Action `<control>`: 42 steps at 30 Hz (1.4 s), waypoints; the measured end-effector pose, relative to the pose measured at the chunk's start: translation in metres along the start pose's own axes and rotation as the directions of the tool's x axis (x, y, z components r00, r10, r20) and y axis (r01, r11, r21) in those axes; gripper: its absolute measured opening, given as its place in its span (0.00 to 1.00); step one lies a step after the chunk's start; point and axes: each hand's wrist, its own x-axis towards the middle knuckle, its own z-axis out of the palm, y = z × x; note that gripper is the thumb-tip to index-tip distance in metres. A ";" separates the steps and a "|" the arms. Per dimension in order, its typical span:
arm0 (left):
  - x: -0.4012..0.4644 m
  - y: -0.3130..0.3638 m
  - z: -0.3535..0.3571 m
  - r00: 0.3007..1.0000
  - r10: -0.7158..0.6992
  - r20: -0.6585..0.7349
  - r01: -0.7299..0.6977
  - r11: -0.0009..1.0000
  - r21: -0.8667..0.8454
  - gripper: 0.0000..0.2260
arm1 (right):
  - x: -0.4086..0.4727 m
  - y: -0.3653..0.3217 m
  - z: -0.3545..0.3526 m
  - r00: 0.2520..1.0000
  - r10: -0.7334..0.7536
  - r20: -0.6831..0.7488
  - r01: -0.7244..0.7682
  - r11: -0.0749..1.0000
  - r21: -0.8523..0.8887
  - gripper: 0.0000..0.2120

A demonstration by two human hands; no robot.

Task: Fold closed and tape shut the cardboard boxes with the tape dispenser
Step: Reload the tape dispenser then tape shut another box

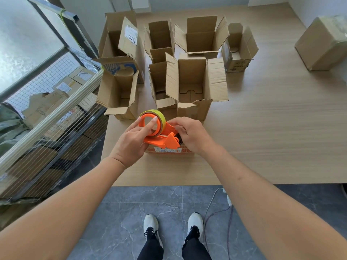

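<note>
1. My hands hid most of the small box [169, 150]; I saw only its labelled near edge.
2. Open cardboard boxes [191, 85] crowded behind it; bare table [272, 128] lay to the right.
3. My left hand [131, 141] gripped the orange tape dispenser [161, 139] through its roll, above the box.
4. My right hand [191, 134] curled at the cutter end, perhaps pinching tape.
</note>
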 end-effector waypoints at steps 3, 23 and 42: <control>0.000 0.000 0.001 1.000 -0.003 -0.007 0.003 1.000 0.002 0.33 | 0.005 -0.007 0.002 0.999 0.026 -0.026 -0.023 0.994 0.109 0.23; 0.004 -0.004 0.000 1.000 -0.024 -0.005 0.023 0.998 -0.054 0.35 | 0.020 -0.010 0.006 0.997 0.014 -0.080 -0.009 0.998 0.063 0.17; 0.008 -0.008 0.001 0.999 -0.041 0.019 0.043 0.995 -0.086 0.35 | 0.034 -0.016 0.016 0.917 0.383 -0.111 -0.300 0.846 0.441 0.08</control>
